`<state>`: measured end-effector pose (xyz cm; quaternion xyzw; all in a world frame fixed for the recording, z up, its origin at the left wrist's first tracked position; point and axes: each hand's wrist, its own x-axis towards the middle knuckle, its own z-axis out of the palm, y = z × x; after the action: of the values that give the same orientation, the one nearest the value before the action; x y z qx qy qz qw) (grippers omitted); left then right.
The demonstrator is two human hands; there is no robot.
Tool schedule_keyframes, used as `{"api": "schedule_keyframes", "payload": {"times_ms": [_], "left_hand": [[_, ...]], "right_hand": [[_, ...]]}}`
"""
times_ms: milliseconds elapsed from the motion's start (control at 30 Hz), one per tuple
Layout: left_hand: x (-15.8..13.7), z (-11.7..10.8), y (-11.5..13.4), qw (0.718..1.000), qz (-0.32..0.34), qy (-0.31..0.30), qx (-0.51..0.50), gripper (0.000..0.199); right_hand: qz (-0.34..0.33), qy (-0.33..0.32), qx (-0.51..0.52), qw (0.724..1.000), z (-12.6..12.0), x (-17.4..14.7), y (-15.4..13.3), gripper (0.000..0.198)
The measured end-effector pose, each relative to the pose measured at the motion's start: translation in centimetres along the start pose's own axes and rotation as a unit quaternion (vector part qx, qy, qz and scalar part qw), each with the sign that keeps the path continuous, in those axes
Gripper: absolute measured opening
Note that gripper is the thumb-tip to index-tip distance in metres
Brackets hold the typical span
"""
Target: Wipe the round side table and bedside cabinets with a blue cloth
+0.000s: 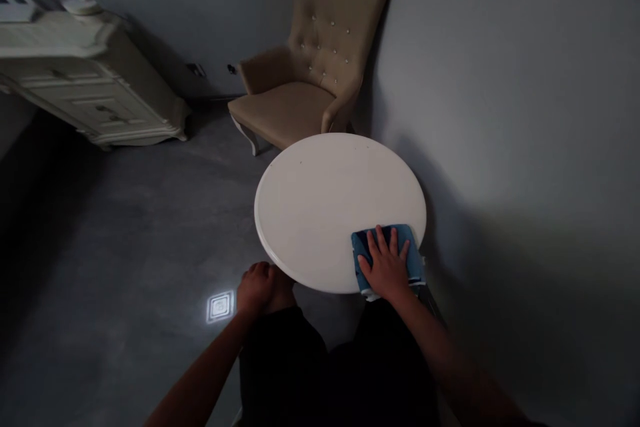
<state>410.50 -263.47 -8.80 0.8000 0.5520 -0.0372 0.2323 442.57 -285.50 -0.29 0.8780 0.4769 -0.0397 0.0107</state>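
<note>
My right hand [387, 269] lies flat with its fingers spread, pressing on a folded blue cloth [362, 263]. The cloth has dark blue patches and a pale edge. It covers the near right part of a round white table [320, 207], and its near edge reaches the table's rim. Beside the table's near left edge, my left hand [256, 288] rests at my bare knee [281, 292]. Its fingers look curled in, with no object visible in them.
A tan buttoned armchair [285, 110] stands just behind the table. At the far left is a pale carved cabinet [120, 97] with objects on top. A grey wall [525, 113] runs along the right. A bright square light patch [220, 307] shows on the dark floor [165, 240].
</note>
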Motion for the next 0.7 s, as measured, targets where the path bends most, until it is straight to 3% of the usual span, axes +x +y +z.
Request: {"api": "schedule_keyframes", "payload": {"times_ms": [133,333,533,633,700], "left_hand": [[0.2,-0.3,0.0,1.000,-0.018,-0.003,-0.012,0.046],[1.5,0.5,-2.1,0.999,-0.020,0.020,-0.038,0.048],[2.6,2.1,-5.2,0.998,-0.001,0.033,-0.059,0.046],[2.7,2.3,-5.9,0.997,0.000,0.033,-0.066,0.047],[2.7,2.3,-5.9,0.997,-0.012,0.029,-0.067,0.048]], "right_hand": [[-0.001,-0.012,0.007,1.000,-1.6,7.6,0.0,0.079],[0.036,0.001,0.026,0.999,-3.1,24.5,0.3,0.080],[0.068,0.056,0.045,0.995,-3.2,40.0,1.2,0.082],[0.084,0.067,0.058,0.992,-3.2,45.2,1.6,0.083],[0.089,0.065,0.069,0.991,-3.3,46.8,1.8,0.083]]}}
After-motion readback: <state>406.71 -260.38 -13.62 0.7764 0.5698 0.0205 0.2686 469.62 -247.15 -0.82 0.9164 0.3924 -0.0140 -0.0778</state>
